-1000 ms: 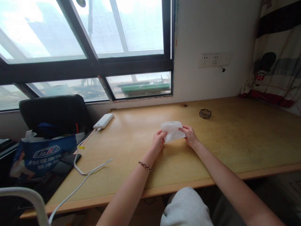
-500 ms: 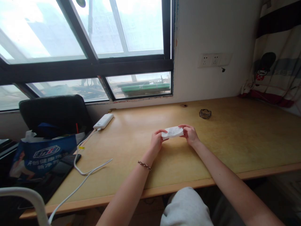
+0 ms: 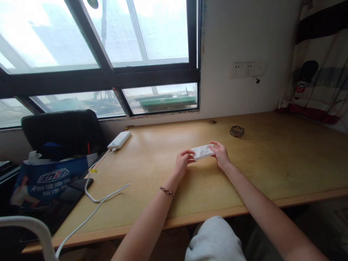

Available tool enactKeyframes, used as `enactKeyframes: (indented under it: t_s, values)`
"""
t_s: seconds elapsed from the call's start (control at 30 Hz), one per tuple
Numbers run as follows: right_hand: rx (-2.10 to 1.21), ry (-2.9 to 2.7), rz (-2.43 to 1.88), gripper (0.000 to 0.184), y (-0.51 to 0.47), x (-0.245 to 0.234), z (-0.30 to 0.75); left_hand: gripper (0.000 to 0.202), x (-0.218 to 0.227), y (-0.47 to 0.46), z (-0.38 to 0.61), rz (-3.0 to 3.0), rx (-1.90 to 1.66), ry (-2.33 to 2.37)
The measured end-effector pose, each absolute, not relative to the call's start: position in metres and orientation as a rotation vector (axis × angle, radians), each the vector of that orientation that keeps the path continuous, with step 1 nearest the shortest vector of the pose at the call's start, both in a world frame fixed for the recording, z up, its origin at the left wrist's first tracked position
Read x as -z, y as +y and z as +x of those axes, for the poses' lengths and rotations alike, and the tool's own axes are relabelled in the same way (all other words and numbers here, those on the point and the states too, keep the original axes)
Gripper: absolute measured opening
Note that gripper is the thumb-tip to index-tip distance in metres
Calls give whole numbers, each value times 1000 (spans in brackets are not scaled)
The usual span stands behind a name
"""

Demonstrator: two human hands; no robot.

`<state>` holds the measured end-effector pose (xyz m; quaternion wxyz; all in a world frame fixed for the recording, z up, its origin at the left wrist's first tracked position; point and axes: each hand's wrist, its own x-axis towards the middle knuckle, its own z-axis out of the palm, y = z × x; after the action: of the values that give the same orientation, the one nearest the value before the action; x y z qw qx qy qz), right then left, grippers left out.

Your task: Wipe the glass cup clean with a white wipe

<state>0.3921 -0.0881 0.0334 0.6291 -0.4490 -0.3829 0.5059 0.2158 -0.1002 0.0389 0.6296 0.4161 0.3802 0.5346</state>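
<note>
A flat white wad that looks like folded tissue [image 3: 203, 151] is held level between my two hands, over the middle of the table. My left hand [image 3: 183, 161] has its left end, thumb on top and fingers beneath. At the right end, my right hand [image 3: 221, 156] pinches it with the thumb on the upper face and the fingers at the far edge and below. A braided bracelet [image 3: 167, 191] is round my left wrist. Whether the tissue touches the table is hard to tell.
On the yellowish table [image 3: 272, 159], a dark ring-shaped thing [image 3: 237, 131] lies beyond my right hand. A white power bank [image 3: 119, 140] with a white cable [image 3: 104, 198] sits at the left. A black chair [image 3: 63, 125] and a blue bag [image 3: 51, 181] stand beyond the left edge.
The tissue has shifted slightly to the right and tilted, its right end now higher. The left fingers have moved closer to its end, and the right hand's fingers have spread.
</note>
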Motion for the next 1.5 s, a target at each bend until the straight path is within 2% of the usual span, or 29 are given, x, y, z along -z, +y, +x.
enactKeyframes:
  t_s: [0.17,0.37,0.53,0.8,0.9,1.1,1.5]
  values:
    - [-1218,-897,-894,34,-90,-42,392,19,-39,-95,212,817,-1266,874]
    - [-1367,-1107,-814,38,-100,-51,386,31,-44,-101,219,803,-979,786]
    - [-1335,-1192,-879,38,-101,-48,385,25,-42,-109,223,907,-894,754]
    - [-1176,-934,-993,31,-90,-43,389,33,-32,-99,220,929,-1145,942]
    - [-1339,-956,-909,32,-96,-50,386,38,-30,-96,219,898,-1270,958]
    - [-1848,-1149,-590,47,-116,-66,377,39,-35,-100,221,922,-1309,855]
    - [-1841,-1340,-557,41,-122,-62,370,31,-38,-104,223,1190,-1302,960]
